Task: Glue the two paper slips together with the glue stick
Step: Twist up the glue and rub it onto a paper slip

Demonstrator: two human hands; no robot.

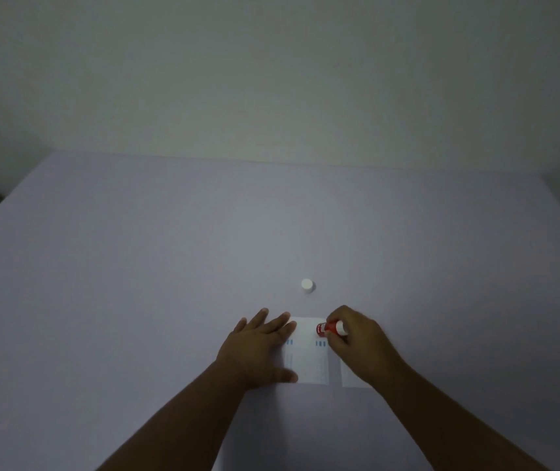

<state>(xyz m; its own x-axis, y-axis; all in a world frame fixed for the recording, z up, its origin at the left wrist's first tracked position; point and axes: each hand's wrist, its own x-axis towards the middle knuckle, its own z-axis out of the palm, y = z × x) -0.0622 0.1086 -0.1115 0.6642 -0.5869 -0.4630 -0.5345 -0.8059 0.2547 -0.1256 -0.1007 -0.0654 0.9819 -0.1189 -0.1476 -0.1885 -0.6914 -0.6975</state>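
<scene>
— Fingers [334, 316] of the right hand [356, 338] curl around a red glue stick [330, 328], don't they?

— Yes, closed on its barrel. The stick lies almost level, its white end toward the palm, its other end pointing left onto the top right corner of a paper slip [307, 351].

— And the left hand [258, 348]?

— Spread flat, palm down, fingers splayed and holding nothing. Its fingertips and thumb press the slip's left edge. Both forearms reach in from the near edge of the pale table [136, 266].

— Where is the second paper slip [351, 377]?

— Just right of the first, mostly hidden under the right wrist; only its lower part shows.

— Any writing?

— Small blue marks near the top of the first slip and faint grey lines below them, too small to read. The stick's label is unreadable as well.

— The white cap [308, 285]?

— Standing alone, farther toward the table's middle, apart from both hands.
</scene>
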